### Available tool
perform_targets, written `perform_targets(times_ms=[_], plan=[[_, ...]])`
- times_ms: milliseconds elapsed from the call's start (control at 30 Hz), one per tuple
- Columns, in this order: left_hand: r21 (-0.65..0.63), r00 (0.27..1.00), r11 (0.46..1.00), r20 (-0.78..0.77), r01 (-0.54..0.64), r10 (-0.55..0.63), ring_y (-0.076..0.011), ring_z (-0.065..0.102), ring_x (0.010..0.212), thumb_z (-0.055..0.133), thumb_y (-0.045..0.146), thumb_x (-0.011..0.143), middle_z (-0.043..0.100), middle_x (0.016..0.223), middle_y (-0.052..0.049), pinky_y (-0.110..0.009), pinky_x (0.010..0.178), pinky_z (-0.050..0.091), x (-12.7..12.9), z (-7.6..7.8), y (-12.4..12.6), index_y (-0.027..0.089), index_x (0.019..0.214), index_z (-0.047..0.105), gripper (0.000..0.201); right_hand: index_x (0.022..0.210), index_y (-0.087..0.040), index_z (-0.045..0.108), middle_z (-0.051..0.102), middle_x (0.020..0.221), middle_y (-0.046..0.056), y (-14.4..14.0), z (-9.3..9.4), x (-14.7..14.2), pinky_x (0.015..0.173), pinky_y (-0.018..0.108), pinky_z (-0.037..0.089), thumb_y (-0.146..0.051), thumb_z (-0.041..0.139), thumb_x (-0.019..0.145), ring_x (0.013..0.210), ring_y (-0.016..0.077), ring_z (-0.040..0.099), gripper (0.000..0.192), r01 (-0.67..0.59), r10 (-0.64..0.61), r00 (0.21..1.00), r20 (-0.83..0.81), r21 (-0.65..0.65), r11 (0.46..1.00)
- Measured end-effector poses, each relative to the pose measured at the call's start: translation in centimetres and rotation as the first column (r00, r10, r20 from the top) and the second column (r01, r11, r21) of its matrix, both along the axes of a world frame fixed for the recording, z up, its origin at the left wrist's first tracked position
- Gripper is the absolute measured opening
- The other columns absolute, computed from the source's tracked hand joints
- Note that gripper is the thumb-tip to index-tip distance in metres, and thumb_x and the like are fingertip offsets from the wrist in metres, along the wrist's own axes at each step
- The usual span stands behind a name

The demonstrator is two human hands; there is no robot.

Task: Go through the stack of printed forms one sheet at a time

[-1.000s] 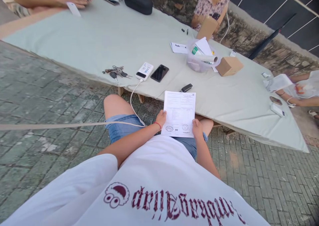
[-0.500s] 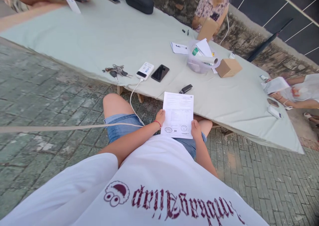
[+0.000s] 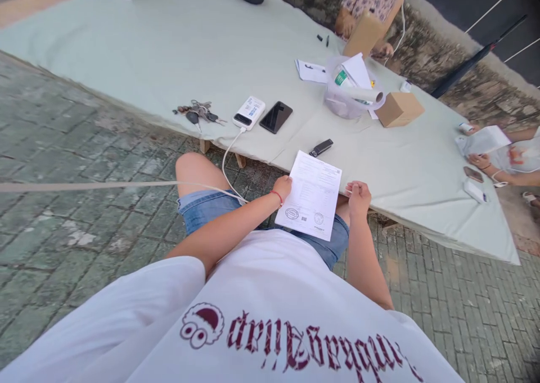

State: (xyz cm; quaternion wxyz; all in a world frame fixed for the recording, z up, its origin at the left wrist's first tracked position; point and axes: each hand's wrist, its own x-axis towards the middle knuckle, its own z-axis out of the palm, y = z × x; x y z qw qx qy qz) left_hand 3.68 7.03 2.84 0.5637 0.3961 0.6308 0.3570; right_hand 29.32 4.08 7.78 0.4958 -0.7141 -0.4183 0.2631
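One sheet [image 3: 313,194] lies tilted over the person's lap, pinched at its left edge by the left hand [image 3: 283,187]. Right hand [image 3: 358,194] is loosely curled just beside it, holding nothing, near the worktop [image 3: 169,62].

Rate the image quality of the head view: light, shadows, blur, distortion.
Head view: soft, even daylight with only faint shadows and no harsh glare; the sheet held in the left hand shows its print as lines too small to read; the right hand looks slightly soft; wide-angle distortion tilts and stretches the table towards the edges; the shirt looms large at the bottom.
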Motion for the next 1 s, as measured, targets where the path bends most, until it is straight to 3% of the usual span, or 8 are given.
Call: perform_targets(times_ms=[133,333,533,667,767,833,1000], plan=[[-0.039,0.998,0.998,0.036,0.052,-0.051,-0.0213,0.059,0.075,0.054,0.024,0.078,0.062,0.073,-0.009,-0.032,0.072,0.04,-0.3,0.1,1.8,0.02,0.057,0.051,0.021,0.091,-0.023,0.059,0.068,0.092,0.002,2.7,1.1,-0.3,0.076,0.031,0.058,-0.04,0.049,0.089,0.083,0.0144,0.066,0.02,-0.012,0.012,1.0,0.008,0.047,0.999],[-0.114,0.987,0.989,0.14,0.096,-0.08,-0.0186,0.056,0.064,0.056,0.019,0.079,0.061,0.066,-0.007,-0.031,0.063,0.04,-0.2,0.7,3.1,0.02,0.056,0.053,0.024,0.092,-0.022,0.059,0.067,0.09,0.002,5.1,1.6,-1.7,0.074,0.03,0.057,-0.037,0.048,0.091,0.08,0.013,0.066,0.018,-0.073,0.072,0.997,0.011,0.073,0.995],[-0.12,0.991,0.987,0.096,0.109,-0.097,-0.0211,0.058,0.067,0.057,0.016,0.079,0.058,0.061,-0.007,-0.032,0.064,0.039,-0.1,1.4,3.6,0.021,0.051,0.047,0.03,0.093,-0.023,0.059,0.067,0.093,0.002,7.7,2.3,-2.7,0.076,0.031,0.056,-0.04,0.046,0.093,0.082,0.0132,0.065,0.022,-0.154,0.151,0.987,0.063,0.062,0.986],[-0.077,0.987,0.984,0.014,0.163,-0.163,-0.0237,0.061,0.069,0.059,0.018,0.079,0.055,0.057,-0.007,-0.034,0.066,0.04,-0.1,1.4,4.0,0.021,0.049,0.045,0.034,0.101,-0.024,0.057,0.067,0.102,0.005,10.9,1.7,-3.1,0.085,0.038,0.055,-0.043,0.042,0.095,0.09,0.016,0.065,0.026,-0.206,0.196,0.966,0.169,0.044,0.978],[-0.081,0.982,0.979,-0.012,0.189,-0.191,-0.0242,0.061,0.067,0.059,0.017,0.078,0.053,0.054,-0.007,-0.034,0.066,0.04,0.1,1.1,4.5,0.021,0.047,0.046,0.034,0.119,-0.022,0.055,0.062,0.123,0.011,14.5,0.8,-3.9,0.103,0.048,0.046,-0.05,0.04,0.096,0.115,0.0227,0.059,0.039,-0.292,0.282,0.899,0.336,-0.023,0.956],[-0.089,0.98,0.977,-0.017,0.194,-0.196,-0.0247,0.061,0.067,0.059,0.018,0.078,0.053,0.053,-0.007,-0.034,0.066,0.041,0.2,0.9,4.9,0.021,0.048,0.047,0.033,0.131,-0.02,0.051,0.053,0.139,0.015,17.1,-0.1,-4.9,0.114,0.053,0.035,-0.055,0.04,0.095,0.133,0.027,0.047,0.051,-0.366,0.366,0.822,0.436,-0.089,0.926],[-0.071,0.983,0.981,-0.024,0.181,-0.183,-0.0251,0.062,0.073,0.061,0.02,0.077,0.054,0.053,-0.007,-0.033,0.068,0.043,0.2,0.6,4.9,0.022,0.049,0.048,0.031,0.141,-0.021,0.047,0.034,0.159,0.011,20.4,-2.5,-7.8,0.121,0.064,0.006,-0.061,0.037,0.095,0.151,0.0312,0.018,0.061,-0.446,0.565,0.632,0.53,-0.347,0.825]])
